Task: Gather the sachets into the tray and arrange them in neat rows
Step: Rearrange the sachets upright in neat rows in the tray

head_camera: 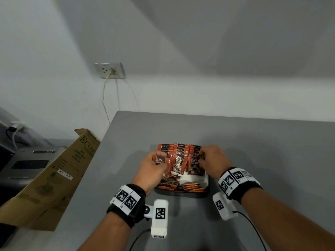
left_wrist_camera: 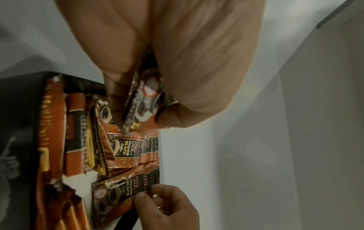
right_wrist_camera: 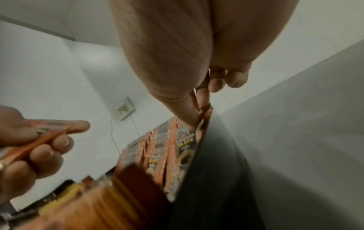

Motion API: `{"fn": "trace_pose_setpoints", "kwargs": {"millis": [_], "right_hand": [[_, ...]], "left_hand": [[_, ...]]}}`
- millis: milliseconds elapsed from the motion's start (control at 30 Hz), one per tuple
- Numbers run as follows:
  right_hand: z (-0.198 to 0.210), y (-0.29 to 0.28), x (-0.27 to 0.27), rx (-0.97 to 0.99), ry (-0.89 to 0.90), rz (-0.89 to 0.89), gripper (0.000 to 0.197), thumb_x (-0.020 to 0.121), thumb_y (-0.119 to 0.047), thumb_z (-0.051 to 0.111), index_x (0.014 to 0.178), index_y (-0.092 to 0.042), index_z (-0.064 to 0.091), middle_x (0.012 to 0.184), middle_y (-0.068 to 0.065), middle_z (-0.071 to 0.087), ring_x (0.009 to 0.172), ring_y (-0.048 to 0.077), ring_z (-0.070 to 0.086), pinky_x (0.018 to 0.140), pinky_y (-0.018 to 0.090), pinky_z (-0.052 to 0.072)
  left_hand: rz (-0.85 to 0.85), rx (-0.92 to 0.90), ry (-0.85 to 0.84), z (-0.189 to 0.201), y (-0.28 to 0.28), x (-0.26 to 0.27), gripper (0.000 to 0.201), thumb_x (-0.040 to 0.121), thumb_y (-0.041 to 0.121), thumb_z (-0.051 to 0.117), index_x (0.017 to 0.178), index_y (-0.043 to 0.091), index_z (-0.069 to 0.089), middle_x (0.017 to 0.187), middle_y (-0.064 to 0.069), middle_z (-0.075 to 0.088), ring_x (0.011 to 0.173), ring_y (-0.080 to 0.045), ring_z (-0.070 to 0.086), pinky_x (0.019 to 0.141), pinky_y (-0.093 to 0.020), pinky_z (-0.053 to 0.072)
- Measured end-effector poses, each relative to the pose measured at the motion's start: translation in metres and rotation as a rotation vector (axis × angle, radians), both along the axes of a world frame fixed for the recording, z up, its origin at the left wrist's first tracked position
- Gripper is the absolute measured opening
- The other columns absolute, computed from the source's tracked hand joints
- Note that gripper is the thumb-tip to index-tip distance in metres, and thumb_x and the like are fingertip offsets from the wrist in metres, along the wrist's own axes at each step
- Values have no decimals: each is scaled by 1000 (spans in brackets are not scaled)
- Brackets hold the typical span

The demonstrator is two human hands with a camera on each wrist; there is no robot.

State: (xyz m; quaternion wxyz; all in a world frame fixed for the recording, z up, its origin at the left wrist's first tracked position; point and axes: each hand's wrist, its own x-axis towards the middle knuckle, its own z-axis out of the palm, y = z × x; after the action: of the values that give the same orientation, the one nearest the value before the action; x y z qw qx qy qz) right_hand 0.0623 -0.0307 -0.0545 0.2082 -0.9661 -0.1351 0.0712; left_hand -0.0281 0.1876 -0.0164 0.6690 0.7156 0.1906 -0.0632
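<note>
A dark tray (head_camera: 207, 180) on the grey table holds orange-and-black D2X coffee sachets (head_camera: 179, 153) standing in overlapping rows, with thin stick sachets (head_camera: 183, 186) lying along its near side. My left hand (head_camera: 159, 163) grips one sachet (left_wrist_camera: 145, 99) between thumb and fingers over the tray's left side. My right hand (head_camera: 201, 157) pinches the top edge of the front sachet (left_wrist_camera: 122, 191) in the right row; the right wrist view shows thumb and fingers closed on that sachet's top (right_wrist_camera: 204, 112). Part of the left row is hidden by my left hand.
A leaning cardboard box (head_camera: 54, 178) and a grey printer (head_camera: 27, 163) stand past the table's left edge. A wall socket (head_camera: 109, 70) with a hanging cable sits behind. Bare grey table (head_camera: 262, 151) stretches right of and behind the tray.
</note>
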Motion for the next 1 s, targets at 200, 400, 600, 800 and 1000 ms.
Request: {"fn": "trace_pose_setpoints", "kwargs": {"millis": [200, 400, 600, 800, 1000], "right_hand": [[55, 14, -29, 473, 130, 35, 15, 87, -24, 75, 100, -22, 69, 90, -11, 67, 78, 2, 64, 70, 13, 47], [68, 11, -23, 510, 159, 69, 13, 85, -11, 76, 86, -23, 72, 76, -4, 73, 70, 11, 70, 71, 30, 57], [35, -3, -7, 135, 169, 21, 17, 88, -10, 71, 89, -27, 68, 85, -12, 67, 85, 10, 67, 75, 18, 52], [11, 1, -7, -15, 94, 36, 14, 89, -6, 63, 93, -19, 69, 99, -2, 66, 91, 15, 63, 83, 31, 56], [9, 1, -8, 2, 63, 38, 10, 90, -11, 64, 98, -17, 69, 103, 0, 64, 94, 16, 60, 82, 28, 52]], "left_hand": [[-132, 56, -109, 5, -16, 5, 47, 74, -8, 80, 111, 17, 64, 97, -7, 74, 80, -19, 72, 76, -36, 60], [-85, -8, -64, 7, -26, 12, 45, 71, 9, 83, 110, 16, 62, 94, -16, 72, 69, -29, 68, 68, -41, 57], [102, -85, 32, 5, -3, 12, 36, 82, -13, 45, 110, 5, 61, 80, -17, 62, 63, -31, 62, 71, -45, 54], [78, -8, 21, 1, 8, 6, 36, 75, -9, 57, 104, 11, 63, 86, -19, 74, 84, -34, 72, 86, -52, 57], [35, 58, -2, -3, 6, 3, 34, 78, -7, 64, 105, 14, 64, 92, -11, 75, 86, -31, 73, 86, -55, 58]]}}
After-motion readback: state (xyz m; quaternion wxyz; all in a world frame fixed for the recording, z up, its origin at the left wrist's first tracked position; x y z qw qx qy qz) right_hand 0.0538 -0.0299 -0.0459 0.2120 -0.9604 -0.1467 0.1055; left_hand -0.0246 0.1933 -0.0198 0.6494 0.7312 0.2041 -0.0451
